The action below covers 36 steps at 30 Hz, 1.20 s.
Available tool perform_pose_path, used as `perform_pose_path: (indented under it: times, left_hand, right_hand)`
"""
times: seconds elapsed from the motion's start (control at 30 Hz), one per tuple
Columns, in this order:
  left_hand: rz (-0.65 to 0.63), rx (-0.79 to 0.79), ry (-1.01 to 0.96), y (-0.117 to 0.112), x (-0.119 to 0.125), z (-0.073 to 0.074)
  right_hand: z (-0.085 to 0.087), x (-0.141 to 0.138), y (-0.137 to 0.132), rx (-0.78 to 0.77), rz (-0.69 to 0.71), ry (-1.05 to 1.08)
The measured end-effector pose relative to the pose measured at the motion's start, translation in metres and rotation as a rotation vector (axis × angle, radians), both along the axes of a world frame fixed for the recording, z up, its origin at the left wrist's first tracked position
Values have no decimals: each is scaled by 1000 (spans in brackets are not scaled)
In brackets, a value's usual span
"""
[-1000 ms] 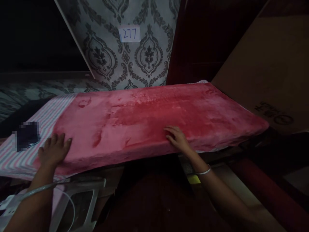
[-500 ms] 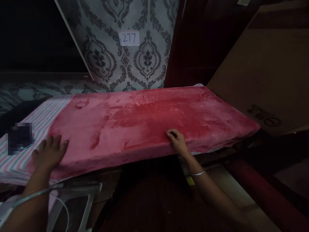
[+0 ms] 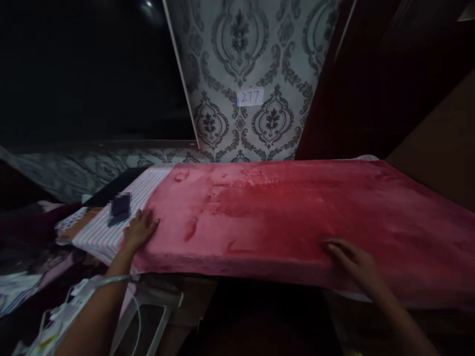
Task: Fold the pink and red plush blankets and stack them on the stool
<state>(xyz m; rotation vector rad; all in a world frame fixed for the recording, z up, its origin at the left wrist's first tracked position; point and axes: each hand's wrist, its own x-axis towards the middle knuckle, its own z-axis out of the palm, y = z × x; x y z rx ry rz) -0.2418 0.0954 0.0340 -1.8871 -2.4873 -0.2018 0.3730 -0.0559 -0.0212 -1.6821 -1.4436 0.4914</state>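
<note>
A pink and red plush cloth [image 3: 260, 222] covers a long, low table, its front edge hanging down a little. Flat on the cloth's left end lies my left hand [image 3: 140, 231], open with fingers spread. My right hand [image 3: 354, 259] rests at the front of the cloth's darker red part, fingers loosely stretched to the left, thumb a little apart, holding nothing that I can see. A striped cloth [image 3: 100, 232] shows beyond the pink one at the left. On it, close to my left hand, is a dark flat object [image 3: 120, 210], blurred by pixels.
Behind stand a large dark screen [image 3: 85, 74] and patterned wallpaper [image 3: 239, 59] with a paper [image 3: 250, 97] marked 277. A cardboard box [image 3: 441, 148] is at the right. White cables and a white power strip [image 3: 67, 306] lie below left, beside a pale stool frame [image 3: 159, 316].
My view has turned left and up, so the table and wall sit farther right and lower. Both hands remain on the cloth; my right fingers look straighter than before.
</note>
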Motion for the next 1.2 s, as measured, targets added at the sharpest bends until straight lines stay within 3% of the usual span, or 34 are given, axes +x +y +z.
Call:
perform_pose_path:
  times: [0.2, 0.33, 0.47, 0.7, 0.9, 1.2]
  left_hand:
    - [102, 68, -233, 32, -14, 17]
    - [148, 124, -369, 55, -22, 17]
    - [169, 181, -549, 59, -27, 14]
    - [44, 162, -869, 39, -37, 19]
    - [-57, 115, -956, 51, -39, 24]
    - [-27, 250, -1068, 51, -43, 31]
  right_hand:
    - [-5, 18, 38, 79, -4, -217]
    - [-9, 31, 57, 103, 12, -299]
    - [-9, 34, 77, 81, 26, -386]
    - [0, 1, 116, 33, 181, -519]
    - [3, -39, 140, 0, 215, -582]
    - [-5, -60, 159, -51, 239, -631]
